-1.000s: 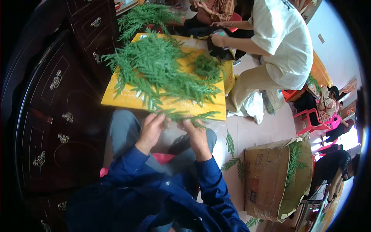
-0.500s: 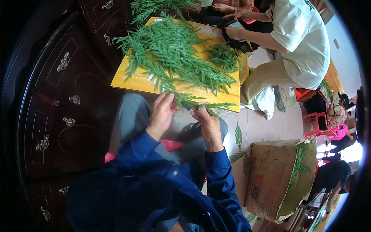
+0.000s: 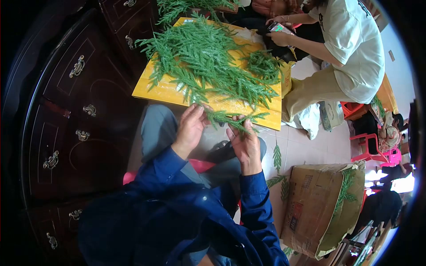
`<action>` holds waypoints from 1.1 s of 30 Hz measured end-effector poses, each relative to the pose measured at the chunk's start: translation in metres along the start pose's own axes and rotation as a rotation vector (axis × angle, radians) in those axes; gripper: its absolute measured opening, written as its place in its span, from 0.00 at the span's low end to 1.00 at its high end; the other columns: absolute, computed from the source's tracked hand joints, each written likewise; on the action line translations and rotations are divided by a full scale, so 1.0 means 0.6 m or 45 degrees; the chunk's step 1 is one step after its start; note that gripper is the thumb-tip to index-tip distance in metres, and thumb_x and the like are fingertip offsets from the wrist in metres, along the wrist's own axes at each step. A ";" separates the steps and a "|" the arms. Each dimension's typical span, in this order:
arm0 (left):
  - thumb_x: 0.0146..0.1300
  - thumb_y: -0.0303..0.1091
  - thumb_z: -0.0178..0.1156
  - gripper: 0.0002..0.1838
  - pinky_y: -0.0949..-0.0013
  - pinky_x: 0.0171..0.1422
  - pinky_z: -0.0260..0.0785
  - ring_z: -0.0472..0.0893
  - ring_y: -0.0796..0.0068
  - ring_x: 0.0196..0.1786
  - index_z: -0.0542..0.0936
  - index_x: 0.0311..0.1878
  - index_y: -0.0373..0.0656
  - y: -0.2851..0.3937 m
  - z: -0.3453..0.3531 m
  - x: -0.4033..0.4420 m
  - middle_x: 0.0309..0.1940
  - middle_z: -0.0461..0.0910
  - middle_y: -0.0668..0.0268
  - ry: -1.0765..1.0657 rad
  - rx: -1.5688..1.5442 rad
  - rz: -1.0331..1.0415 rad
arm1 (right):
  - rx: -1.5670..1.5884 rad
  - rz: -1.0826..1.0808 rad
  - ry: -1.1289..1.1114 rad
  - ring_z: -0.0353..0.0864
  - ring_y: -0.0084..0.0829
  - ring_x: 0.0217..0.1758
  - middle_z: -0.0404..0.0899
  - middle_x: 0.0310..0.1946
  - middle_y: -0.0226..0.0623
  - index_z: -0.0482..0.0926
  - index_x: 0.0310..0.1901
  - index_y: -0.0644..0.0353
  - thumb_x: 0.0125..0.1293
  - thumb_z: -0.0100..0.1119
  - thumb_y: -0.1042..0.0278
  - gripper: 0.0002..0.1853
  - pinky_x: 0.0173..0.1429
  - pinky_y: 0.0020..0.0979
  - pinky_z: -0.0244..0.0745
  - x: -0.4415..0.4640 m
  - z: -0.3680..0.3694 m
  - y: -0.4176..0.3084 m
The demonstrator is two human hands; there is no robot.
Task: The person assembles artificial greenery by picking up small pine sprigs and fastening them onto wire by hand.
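A green artificial fir sprig [image 3: 228,119] stretches between my two hands, just in front of the yellow table's near edge. My left hand [image 3: 191,128] pinches its left end between thumb and fingers. Around its right part, the fingers and thumb of my right hand [image 3: 245,144] close on the needles. Beyond them, a large heap of similar green sprigs [image 3: 204,53] covers much of the yellow tabletop [image 3: 153,88]. A smaller coiled bunch of greenery [image 3: 262,65] lies at the heap's right.
A cardboard box [image 3: 310,204] with greenery at its opening stands on the floor to the right, with loose sprigs [image 3: 277,157] beside it. Dark wooden drawers [image 3: 66,111] line the left. A person in a white shirt [image 3: 355,48] holds a phone [image 3: 280,29] across the table.
My right hand has turned, showing more of its palm, and its fingers have shifted on the sprig. The co-worker's phone shows more plainly. The whole view has shifted slightly.
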State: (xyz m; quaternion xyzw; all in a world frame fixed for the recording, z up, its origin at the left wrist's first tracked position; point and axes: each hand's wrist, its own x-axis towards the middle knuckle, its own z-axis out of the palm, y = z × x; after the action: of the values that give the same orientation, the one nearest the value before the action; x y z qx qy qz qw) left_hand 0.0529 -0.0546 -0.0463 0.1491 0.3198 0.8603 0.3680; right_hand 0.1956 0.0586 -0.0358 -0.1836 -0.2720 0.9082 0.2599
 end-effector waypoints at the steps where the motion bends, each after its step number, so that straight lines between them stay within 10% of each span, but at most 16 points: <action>1: 0.70 0.38 0.51 0.10 0.66 0.51 0.71 0.78 0.74 0.47 0.77 0.46 0.44 -0.002 -0.002 0.002 0.41 0.79 0.69 -0.026 -0.109 -0.061 | 0.074 0.019 -0.086 0.76 0.30 0.53 0.78 0.47 0.31 0.75 0.50 0.54 0.68 0.56 0.55 0.14 0.52 0.37 0.75 0.006 -0.014 0.005; 22: 0.70 0.38 0.53 0.08 0.67 0.51 0.73 0.77 0.73 0.48 0.75 0.48 0.48 -0.026 -0.024 0.002 0.44 0.78 0.68 0.061 -0.220 -0.206 | 0.064 -0.345 0.022 0.74 0.33 0.56 0.78 0.51 0.35 0.73 0.52 0.52 0.69 0.54 0.56 0.14 0.62 0.41 0.68 0.000 -0.001 0.004; 33: 0.69 0.37 0.53 0.09 0.67 0.49 0.72 0.78 0.72 0.45 0.75 0.48 0.47 -0.024 -0.005 0.008 0.42 0.79 0.67 0.133 -0.150 -0.240 | 0.087 -0.296 -0.041 0.78 0.32 0.43 0.76 0.35 0.34 0.70 0.47 0.57 0.70 0.53 0.61 0.11 0.53 0.36 0.74 -0.004 0.012 0.001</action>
State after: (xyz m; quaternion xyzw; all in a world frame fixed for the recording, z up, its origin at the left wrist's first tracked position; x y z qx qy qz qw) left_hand 0.0560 -0.0451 -0.0578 0.0514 0.3001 0.8457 0.4382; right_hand 0.1941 0.0541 -0.0301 -0.1271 -0.2644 0.8836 0.3650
